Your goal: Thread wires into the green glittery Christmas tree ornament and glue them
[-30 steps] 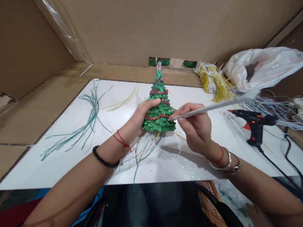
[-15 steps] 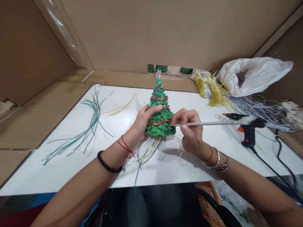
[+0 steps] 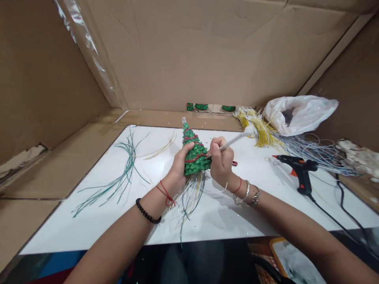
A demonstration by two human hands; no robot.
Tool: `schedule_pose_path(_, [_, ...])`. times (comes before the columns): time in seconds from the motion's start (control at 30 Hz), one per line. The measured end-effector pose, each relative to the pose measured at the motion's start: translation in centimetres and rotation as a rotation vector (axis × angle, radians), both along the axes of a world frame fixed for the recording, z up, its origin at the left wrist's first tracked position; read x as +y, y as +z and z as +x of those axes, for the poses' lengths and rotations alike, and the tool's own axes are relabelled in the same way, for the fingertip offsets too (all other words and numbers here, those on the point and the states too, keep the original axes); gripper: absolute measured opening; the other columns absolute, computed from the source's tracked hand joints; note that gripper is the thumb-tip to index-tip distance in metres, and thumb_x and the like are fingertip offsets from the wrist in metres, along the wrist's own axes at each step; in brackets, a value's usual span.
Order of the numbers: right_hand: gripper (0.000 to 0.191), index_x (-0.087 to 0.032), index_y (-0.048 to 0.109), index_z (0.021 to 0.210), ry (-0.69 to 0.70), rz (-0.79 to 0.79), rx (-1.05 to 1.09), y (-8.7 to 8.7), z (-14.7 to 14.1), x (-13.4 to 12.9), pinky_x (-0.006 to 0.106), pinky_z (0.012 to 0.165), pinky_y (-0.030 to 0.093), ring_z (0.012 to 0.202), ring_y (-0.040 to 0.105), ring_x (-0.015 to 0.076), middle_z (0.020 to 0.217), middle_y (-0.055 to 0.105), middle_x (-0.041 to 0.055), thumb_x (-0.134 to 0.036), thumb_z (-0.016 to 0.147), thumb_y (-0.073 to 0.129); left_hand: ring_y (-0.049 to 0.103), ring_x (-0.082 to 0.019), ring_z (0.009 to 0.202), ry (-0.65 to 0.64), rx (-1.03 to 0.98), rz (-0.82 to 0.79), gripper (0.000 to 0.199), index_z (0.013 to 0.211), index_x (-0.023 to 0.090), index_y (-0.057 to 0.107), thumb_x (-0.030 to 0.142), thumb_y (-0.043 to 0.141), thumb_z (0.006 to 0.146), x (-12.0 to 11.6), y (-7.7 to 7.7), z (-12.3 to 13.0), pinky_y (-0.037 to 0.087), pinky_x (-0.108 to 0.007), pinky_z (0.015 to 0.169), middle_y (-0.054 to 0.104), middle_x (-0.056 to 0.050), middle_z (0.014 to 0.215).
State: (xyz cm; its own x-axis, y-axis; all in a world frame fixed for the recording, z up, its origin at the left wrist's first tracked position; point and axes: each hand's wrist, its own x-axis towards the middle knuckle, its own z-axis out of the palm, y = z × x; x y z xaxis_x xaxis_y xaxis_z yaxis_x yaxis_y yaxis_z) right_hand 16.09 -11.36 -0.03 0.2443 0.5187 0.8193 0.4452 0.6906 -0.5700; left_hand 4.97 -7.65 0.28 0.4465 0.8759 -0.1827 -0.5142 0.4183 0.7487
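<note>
My left hand [image 3: 177,163] is closed around the side of a small green Christmas tree [image 3: 197,167], with the thumb across its front. Red garlands wind round the glittery tree, and a pale star tops it; it leans to the left. In my right hand [image 3: 221,159] a thin pale stick [image 3: 232,141] is pinched, its far end rising to the right. The near end of the stick meets the tree's right side, mostly covered by my fingers. Below the tree's base hang loose green, white and yellow wires [image 3: 189,195].
Green wires [image 3: 127,169] lie on the white board [image 3: 97,232] at left. A black glue gun [image 3: 302,171] with its cord rests at right. Behind it are yellow wire bundles [image 3: 263,134], bluish wires [image 3: 314,152] and a white plastic bag [image 3: 299,114]. Cardboard walls [image 3: 207,51] surround the board.
The tree has tilted to the left in my left hand. The stick, level before, now slants up to the right as my right hand has turned. The view has shifted upward.
</note>
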Motion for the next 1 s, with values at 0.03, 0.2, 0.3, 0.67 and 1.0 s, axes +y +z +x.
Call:
schedule_pose_path(0.03, [0.024,-0.021,0.045,0.073,-0.009,0.004,0.006,0.0,0.0,0.1,0.027,0.055,0.034,0.056,0.043,0.0101,0.064,0.045,-0.0038,-0.028,0.096,0.041,0.06,-0.013,0.061,0.0,0.005,-0.005,0.028,0.077,0.014,0.064,0.04,0.071,0.067,0.0,0.0,0.0,0.048,-0.026,0.063,0.066,-0.001,0.071])
schedule_pose_path(0.2, [0.024,-0.021,0.045,0.072,-0.023,0.027,0.024,-0.6,0.1,-0.2,0.026,0.051,0.03,0.052,0.039,0.0096,0.057,0.042,-0.0053,-0.029,0.094,0.043,0.061,-0.013,0.065,-0.009,0.046,0.02,0.03,0.079,0.014,0.064,0.04,0.073,0.066,-0.7,0.0,0.1,0.048,-0.026,0.066,0.067,-0.002,0.076])
schedule_pose_path(0.3, [0.025,-0.021,0.044,0.072,-0.025,0.047,0.051,-1.1,0.3,-0.3,0.027,0.051,0.029,0.051,0.037,0.0098,0.056,0.039,-0.0058,-0.031,0.094,0.041,0.062,-0.013,0.066,0.011,0.041,0.028,0.03,0.082,0.015,0.064,0.039,0.074,0.066,-1.0,0.1,0.1,0.049,-0.027,0.069,0.068,-0.002,0.079])
schedule_pose_path(0.67, [0.025,-0.022,0.042,0.072,-0.022,0.033,0.084,-1.4,0.6,-0.1,0.027,0.049,0.03,0.049,0.037,0.0096,0.055,0.038,-0.0061,-0.032,0.095,0.042,0.061,-0.013,0.067,-0.026,0.047,0.075,0.031,0.084,0.015,0.065,0.04,0.075,0.069,-0.9,-0.1,0.1,0.049,-0.027,0.066,0.066,-0.001,0.077])
schedule_pose_path(1.0, [0.022,-0.021,0.045,0.074,-0.054,-0.013,0.06,-0.9,0.6,-0.4,0.026,0.05,0.033,0.051,0.042,0.0089,0.06,0.045,-0.0054,-0.028,0.094,0.043,0.06,-0.012,0.069,-0.074,0.001,0.034,0.027,0.079,0.015,0.065,0.039,0.075,0.07,-0.9,-0.2,0.0,0.048,-0.025,0.068,0.066,-0.001,0.077])
